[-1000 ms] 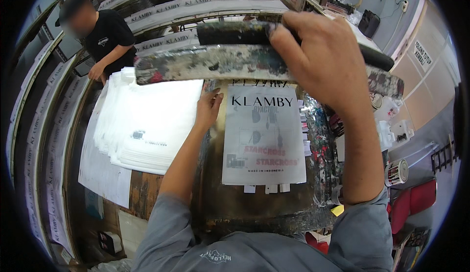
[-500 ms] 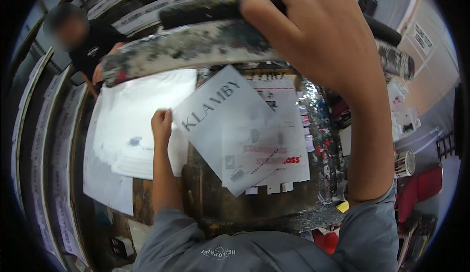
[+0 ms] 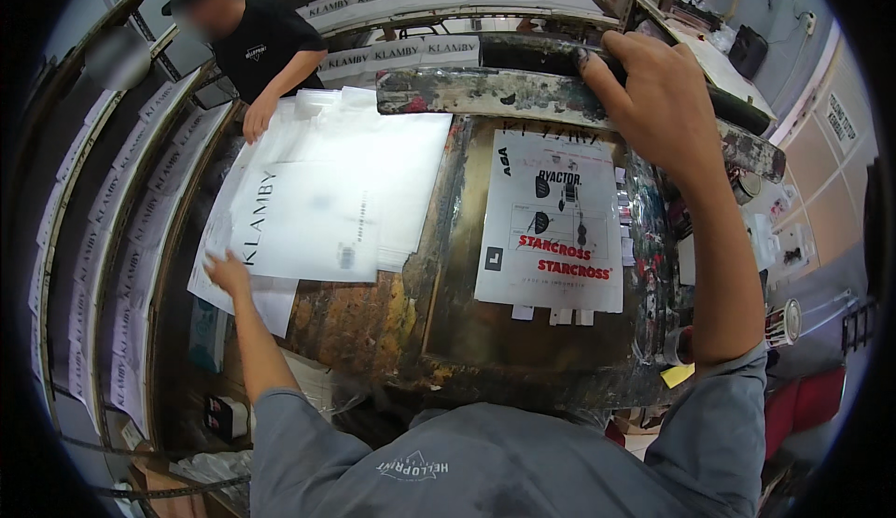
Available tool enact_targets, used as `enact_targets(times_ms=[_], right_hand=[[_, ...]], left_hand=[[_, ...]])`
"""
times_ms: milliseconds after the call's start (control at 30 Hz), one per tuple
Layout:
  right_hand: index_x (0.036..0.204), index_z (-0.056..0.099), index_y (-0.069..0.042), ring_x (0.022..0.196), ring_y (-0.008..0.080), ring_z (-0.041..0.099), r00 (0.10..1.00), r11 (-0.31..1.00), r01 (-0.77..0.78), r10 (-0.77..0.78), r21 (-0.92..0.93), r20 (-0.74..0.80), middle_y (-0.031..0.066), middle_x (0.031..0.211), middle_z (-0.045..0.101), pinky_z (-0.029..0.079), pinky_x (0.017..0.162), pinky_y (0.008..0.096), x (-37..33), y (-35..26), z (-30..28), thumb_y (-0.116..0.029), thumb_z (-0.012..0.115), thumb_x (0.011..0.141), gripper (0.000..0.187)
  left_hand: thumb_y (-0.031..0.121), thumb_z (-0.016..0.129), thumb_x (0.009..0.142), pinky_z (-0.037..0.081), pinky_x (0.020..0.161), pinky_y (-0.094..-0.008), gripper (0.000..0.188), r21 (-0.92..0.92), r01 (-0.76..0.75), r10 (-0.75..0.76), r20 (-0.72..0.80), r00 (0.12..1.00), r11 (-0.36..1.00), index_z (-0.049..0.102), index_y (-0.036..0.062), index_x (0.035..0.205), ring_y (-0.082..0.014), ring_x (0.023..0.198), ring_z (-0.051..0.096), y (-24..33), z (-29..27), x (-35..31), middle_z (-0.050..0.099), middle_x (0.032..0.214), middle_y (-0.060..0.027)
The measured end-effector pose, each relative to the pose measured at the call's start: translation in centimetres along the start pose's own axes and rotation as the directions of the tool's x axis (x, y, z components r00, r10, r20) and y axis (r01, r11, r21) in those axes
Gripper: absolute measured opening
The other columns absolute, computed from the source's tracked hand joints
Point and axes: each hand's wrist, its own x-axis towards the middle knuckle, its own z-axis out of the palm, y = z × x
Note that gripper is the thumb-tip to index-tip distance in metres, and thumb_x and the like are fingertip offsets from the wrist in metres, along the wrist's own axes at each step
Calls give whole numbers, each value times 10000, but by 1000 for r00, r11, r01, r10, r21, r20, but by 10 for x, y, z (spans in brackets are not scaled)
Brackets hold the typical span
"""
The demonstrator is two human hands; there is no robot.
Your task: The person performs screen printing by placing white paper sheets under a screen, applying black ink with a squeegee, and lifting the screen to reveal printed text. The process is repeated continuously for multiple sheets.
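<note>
My right hand (image 3: 644,98) is closed on an ink-stained screen-printing frame (image 3: 485,95), which it holds tilted up over the table. On the pile of white sheets (image 3: 411,145) at the left lies a white sheet (image 3: 313,229) with dark lettering. My left hand (image 3: 229,273) is at the lower left edge of that sheet, fingers spread. Right of the pile, under the raised frame, a printed base sheet (image 3: 551,219) with black and red marks lies on the dark printing board (image 3: 448,331).
A co-worker in a black shirt (image 3: 271,42) stands at the far left, one hand (image 3: 261,117) at the pile's edge. Racks of printed sheets (image 3: 168,182) line the left side, with more behind (image 3: 448,0). A can (image 3: 784,322) and a red chair (image 3: 807,397) are at right.
My left hand has carried the printed sheet from above the board leftward onto the pile. The base sheet is now uncovered. My right hand still holds the frame up. The view has shifted.
</note>
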Motion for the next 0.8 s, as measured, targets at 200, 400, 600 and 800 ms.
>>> enact_targets(times_ms=[200, 400, 600, 800], right_hand=[[1031, 718, 49, 961, 446, 672, 996, 1000, -23, 24, -13, 83, 256, 967, 720, 469, 898, 517, 13, -3, -8, -386, 590, 1016, 453], [942, 702, 38, 859, 445, 692, 983, 996, -76, 81, -37, 166, 245, 897, 713, 521, 805, 537, 23, 12, 0, -444, 595, 994, 497], [930, 757, 16, 710, 402, 718, 983, 994, -95, 101, -47, 154, 188, 735, 733, 508, 799, 501, 31, 6, -14, -511, 559, 970, 565], [680, 663, 29, 709, 385, 691, 984, 993, 84, -70, -80, 161, 210, 674, 665, 550, 878, 555, 40, 18, -19, -358, 447, 1052, 579]], left_hand=[[467, 484, 1137, 29, 1339, -649, 559, -666, -745, 999, 32, 15, 32, 506, 220, 1639, -353, 1659, 239, 210, -51, -145, 380, 1760, -66], [514, 423, 1141, 80, 1320, -681, 646, -812, -583, 956, 160, -244, -13, 436, 151, 1675, -441, 1650, 221, 316, -120, -262, 346, 1771, -115], [446, 504, 1126, 218, 1301, -650, 562, -877, -429, 974, -164, -156, -216, 553, 124, 1583, -480, 1584, 341, 376, -203, -415, 437, 1699, -173], [482, 534, 1103, 249, 1285, -649, 551, -901, -364, 972, -211, -107, -236, 630, 117, 1506, -454, 1551, 396, 402, -246, -470, 493, 1659, -163]])
